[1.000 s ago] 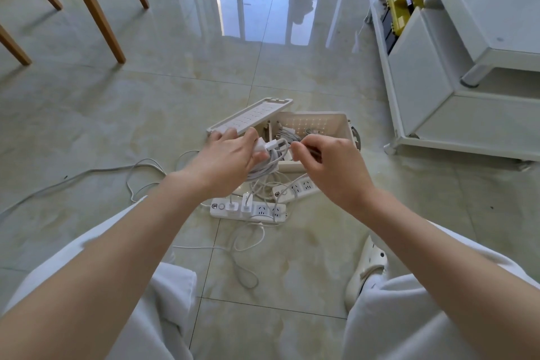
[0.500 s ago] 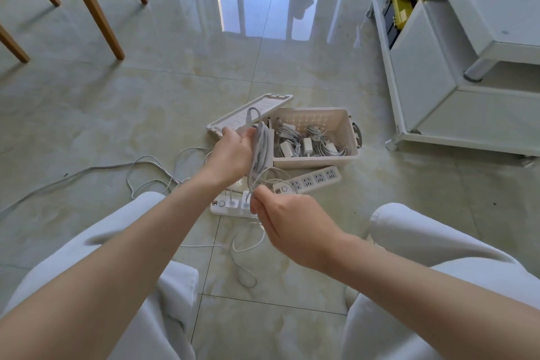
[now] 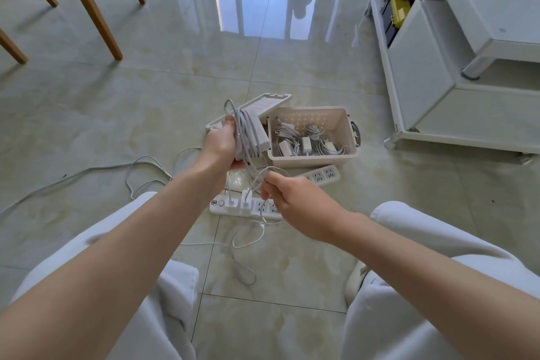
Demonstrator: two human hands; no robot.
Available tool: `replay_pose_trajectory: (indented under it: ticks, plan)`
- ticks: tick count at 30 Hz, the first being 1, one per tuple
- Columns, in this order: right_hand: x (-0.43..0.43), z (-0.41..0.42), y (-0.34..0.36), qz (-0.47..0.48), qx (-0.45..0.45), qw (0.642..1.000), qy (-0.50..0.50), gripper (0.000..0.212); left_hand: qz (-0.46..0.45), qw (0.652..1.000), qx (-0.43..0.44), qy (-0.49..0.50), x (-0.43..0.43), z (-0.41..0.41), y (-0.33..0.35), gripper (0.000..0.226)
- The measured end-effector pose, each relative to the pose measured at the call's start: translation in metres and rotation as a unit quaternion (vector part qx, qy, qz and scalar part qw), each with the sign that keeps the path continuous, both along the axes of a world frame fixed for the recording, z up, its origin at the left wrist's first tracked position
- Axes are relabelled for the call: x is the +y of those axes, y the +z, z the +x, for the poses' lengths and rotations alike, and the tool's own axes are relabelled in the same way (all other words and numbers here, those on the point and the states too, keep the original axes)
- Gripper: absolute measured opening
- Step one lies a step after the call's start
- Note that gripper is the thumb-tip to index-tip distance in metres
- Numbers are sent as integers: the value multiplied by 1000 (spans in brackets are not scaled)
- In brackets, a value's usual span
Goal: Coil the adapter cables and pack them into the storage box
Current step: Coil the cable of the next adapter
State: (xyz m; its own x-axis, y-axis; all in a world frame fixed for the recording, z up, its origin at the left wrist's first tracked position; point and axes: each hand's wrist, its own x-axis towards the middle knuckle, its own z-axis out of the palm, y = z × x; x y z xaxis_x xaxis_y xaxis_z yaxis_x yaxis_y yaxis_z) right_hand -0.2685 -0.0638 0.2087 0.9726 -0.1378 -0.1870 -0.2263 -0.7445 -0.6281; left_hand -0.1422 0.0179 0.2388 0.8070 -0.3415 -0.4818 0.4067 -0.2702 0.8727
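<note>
Hands work over a tiled floor (image 3: 146, 126), both clenched on one white cable (image 3: 245, 137). Left hand (image 3: 223, 145) grips a bundle of loops wound lengthwise, upright, with a loop sticking out the top. Right hand (image 3: 287, 199), at about five o'clock from the left, pinches the loose tail of that cable between thumb and fingers; the strand runs slack up to the bundle. Storage box (image 3: 347, 137) sits open on the floor at two o'clock from the left hand, with several coiled cables and white chargers (image 3: 305, 143) inside. Its lid (image 3: 271, 101) leans against the box's left wall, behind the bundle. A power strip (image 3: 242, 207) lies under the hands with two white plugs in it, possibly adapters. A second strip (image 3: 321, 175) lies just in front of the box. More cable (image 3: 140, 165) trails off toward nine o'clock.
</note>
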Motion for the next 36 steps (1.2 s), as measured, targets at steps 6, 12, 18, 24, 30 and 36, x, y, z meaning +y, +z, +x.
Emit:
replay_pose_trajectory:
  ticks: [6,12,18,24,30,36]
  plan:
    - [-13,5,0,-39,-7,999,12,21,-19,999,33,-7,-1,-2,3,43]
    - [-16,6,1,-83,-18,994,61,27,-8,992,57,-109,0,-7,9,32]
    - [-30,7,0,-84,13,990,114,24,-3,978,14,-206,5,-7,14,31]
    - [-44,7,3,-205,-26,970,125,53,101,929,-45,-354,6,-8,12,33]
    - [-50,10,-1,-291,-73,947,110,62,191,869,-171,-424,15,4,7,47]
    - [-52,8,-7,-284,-140,942,108,12,222,848,-166,-451,19,15,6,57]
